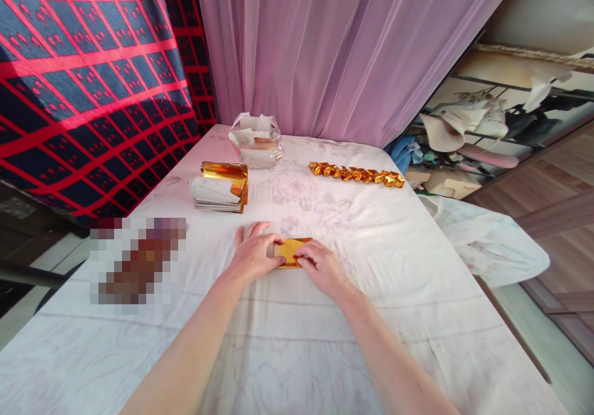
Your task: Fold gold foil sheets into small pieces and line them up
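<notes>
A small piece of gold foil paper (288, 252), apparently folded, lies on the cloth in front of me. At its left end, my left hand (253, 253) holds it between thumb and index finger, with the other fingers spread away. My right hand (320, 266) has its fingertips pinched together on the paper's right end. Beyond my left hand stands a stack of foil sheets (225, 180), gold on one side and pale on the other, partly curled. Farther back on the right lies a row of folded gold foil pieces (356, 174).
A clear plastic bag (257, 143) with papers inside sits at the table's far end. To the left is a pixelated patch (139, 263) whose content I cannot make out. The table (297, 347) has a floral cloth; a purple curtain (325, 50) hangs behind, and shelves (492, 93) stand right.
</notes>
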`<state>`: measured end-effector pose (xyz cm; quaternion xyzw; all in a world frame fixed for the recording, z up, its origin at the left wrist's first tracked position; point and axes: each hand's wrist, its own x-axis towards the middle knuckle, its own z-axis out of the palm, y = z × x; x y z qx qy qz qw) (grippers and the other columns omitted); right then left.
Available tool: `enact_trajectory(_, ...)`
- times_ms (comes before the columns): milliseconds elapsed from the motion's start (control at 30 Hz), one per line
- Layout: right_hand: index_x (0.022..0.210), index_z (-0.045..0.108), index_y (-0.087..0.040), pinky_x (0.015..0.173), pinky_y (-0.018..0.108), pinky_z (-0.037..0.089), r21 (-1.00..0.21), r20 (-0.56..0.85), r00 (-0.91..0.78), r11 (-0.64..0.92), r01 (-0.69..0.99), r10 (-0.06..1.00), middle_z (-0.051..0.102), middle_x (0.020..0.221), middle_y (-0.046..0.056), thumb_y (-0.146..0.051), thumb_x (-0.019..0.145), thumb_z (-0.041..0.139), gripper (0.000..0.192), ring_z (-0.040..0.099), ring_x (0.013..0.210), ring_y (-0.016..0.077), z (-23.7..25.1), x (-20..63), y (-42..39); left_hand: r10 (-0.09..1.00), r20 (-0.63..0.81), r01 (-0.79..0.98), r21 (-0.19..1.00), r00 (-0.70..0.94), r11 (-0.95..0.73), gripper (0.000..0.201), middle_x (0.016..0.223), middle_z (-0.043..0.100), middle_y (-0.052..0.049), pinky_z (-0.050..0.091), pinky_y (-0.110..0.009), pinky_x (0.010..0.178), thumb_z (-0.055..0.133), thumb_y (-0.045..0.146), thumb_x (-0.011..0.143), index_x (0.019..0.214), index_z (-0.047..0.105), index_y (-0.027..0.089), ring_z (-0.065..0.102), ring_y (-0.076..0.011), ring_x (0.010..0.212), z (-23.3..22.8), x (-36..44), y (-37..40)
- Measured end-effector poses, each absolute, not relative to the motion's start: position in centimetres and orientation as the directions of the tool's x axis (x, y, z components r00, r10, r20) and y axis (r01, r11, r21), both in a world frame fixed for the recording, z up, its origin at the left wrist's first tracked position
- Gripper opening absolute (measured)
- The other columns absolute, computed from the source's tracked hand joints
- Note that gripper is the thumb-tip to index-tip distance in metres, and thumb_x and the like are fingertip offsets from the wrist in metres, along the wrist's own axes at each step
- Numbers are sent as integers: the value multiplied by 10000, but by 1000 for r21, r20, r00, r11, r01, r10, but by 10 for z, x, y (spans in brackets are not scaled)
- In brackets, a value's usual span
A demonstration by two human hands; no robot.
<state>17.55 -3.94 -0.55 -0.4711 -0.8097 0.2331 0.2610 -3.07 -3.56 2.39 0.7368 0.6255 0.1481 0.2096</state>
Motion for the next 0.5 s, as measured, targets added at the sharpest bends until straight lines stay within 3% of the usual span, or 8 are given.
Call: enact_trajectory(500,849,687,-216,829,312,500,-561,201,-451,479,675,870,638,917,30,-220,888,656,50,619,909,177,2,171,-43,983,-77,871,478,168,-112,352,1483,460,-41,107,-579,1200,782,388,717,1060,720,340,328,-334,1423,23,-30,-35)
